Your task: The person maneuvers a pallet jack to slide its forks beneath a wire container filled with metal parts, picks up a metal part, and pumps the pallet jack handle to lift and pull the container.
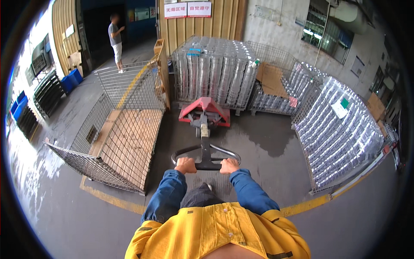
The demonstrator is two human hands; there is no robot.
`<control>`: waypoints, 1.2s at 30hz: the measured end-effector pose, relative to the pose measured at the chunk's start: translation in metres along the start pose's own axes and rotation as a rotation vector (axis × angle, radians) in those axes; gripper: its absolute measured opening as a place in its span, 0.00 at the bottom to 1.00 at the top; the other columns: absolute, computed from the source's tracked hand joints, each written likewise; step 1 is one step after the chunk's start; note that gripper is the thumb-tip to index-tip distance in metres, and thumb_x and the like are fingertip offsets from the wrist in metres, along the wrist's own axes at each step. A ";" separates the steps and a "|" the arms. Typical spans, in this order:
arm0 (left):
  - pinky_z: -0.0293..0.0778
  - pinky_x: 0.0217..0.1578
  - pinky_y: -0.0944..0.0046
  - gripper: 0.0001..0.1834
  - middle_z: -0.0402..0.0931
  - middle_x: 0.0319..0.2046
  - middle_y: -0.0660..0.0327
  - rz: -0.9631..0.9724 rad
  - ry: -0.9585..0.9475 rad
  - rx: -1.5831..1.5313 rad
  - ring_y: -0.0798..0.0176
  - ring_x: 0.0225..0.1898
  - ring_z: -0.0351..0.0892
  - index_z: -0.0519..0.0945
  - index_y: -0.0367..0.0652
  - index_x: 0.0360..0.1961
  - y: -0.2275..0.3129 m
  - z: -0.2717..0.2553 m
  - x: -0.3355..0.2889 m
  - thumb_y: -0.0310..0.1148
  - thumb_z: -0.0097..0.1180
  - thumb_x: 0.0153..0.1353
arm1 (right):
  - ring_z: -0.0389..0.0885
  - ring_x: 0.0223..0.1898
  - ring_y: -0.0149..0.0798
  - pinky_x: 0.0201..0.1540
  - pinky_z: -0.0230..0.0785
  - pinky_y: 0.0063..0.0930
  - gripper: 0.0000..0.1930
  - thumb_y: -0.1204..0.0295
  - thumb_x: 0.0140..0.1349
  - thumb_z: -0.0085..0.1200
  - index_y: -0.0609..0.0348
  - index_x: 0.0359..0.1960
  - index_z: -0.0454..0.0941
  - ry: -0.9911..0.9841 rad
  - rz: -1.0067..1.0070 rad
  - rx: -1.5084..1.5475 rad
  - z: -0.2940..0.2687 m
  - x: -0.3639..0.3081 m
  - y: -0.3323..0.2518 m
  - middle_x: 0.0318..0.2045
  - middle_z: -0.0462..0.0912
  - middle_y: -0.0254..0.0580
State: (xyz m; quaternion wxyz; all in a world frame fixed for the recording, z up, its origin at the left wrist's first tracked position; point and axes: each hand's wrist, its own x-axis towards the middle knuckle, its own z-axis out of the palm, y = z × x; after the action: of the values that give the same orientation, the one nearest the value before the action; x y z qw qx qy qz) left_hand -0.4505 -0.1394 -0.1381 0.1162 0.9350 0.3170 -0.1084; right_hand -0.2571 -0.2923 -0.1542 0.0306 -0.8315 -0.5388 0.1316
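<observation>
Both fists are wrapped round the looped handle (205,146) of a red pallet jack (207,106). My left hand (186,165) grips its left corner, and my right hand (229,165) grips the right one. The handle leans back toward me, with the jack's red body beyond it. Directly beyond stands a wire cage (241,101) packed with shiny stacked metal pieces (211,71). The jack's body is close against the cage's near side; its forks are hidden, so I cannot tell how far they reach beneath.
A wire cage (129,142) with a cardboard-lined floor stands at left, its near side folded outward. Filled cages (269,102) and a wrapped stack (340,134) line the right. A person (116,41) stands far left near a dark doorway. Yellow lines (114,200) mark the floor.
</observation>
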 end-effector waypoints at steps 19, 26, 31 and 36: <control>0.77 0.43 0.57 0.20 0.81 0.38 0.45 0.041 -0.066 -0.063 0.47 0.44 0.81 0.85 0.39 0.35 0.023 0.002 -0.091 0.40 0.58 0.41 | 0.81 0.46 0.52 0.52 0.70 0.42 0.19 0.67 0.49 0.48 0.53 0.43 0.82 -0.158 0.002 -0.078 -0.023 -0.094 -0.029 0.41 0.83 0.54; 0.77 0.41 0.55 0.18 0.81 0.36 0.46 0.030 -0.088 -0.067 0.47 0.42 0.82 0.85 0.39 0.33 0.054 -0.005 -0.143 0.38 0.55 0.42 | 0.80 0.47 0.53 0.52 0.70 0.42 0.21 0.68 0.47 0.48 0.53 0.44 0.82 -0.183 -0.011 -0.033 -0.036 -0.148 -0.026 0.41 0.82 0.56; 0.77 0.41 0.55 0.18 0.82 0.35 0.46 0.012 -0.086 -0.076 0.47 0.41 0.82 0.85 0.39 0.33 0.084 -0.003 -0.189 0.38 0.56 0.42 | 0.81 0.45 0.55 0.52 0.69 0.44 0.18 0.69 0.46 0.49 0.55 0.40 0.83 -0.188 -0.044 -0.025 -0.040 -0.193 -0.022 0.38 0.83 0.58; 0.77 0.40 0.55 0.17 0.81 0.33 0.45 -0.031 -0.097 -0.097 0.46 0.39 0.82 0.85 0.38 0.31 0.121 0.013 -0.235 0.38 0.56 0.42 | 0.81 0.44 0.56 0.51 0.68 0.45 0.17 0.69 0.45 0.49 0.55 0.37 0.84 -0.195 -0.064 -0.019 -0.036 -0.248 -0.009 0.37 0.83 0.57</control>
State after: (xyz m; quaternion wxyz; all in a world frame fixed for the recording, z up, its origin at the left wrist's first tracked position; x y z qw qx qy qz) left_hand -0.5598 -0.3700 -0.0674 0.1748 0.9169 0.3304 -0.1401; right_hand -0.3515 -0.5096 -0.0711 -0.0256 -0.7973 -0.5668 0.2057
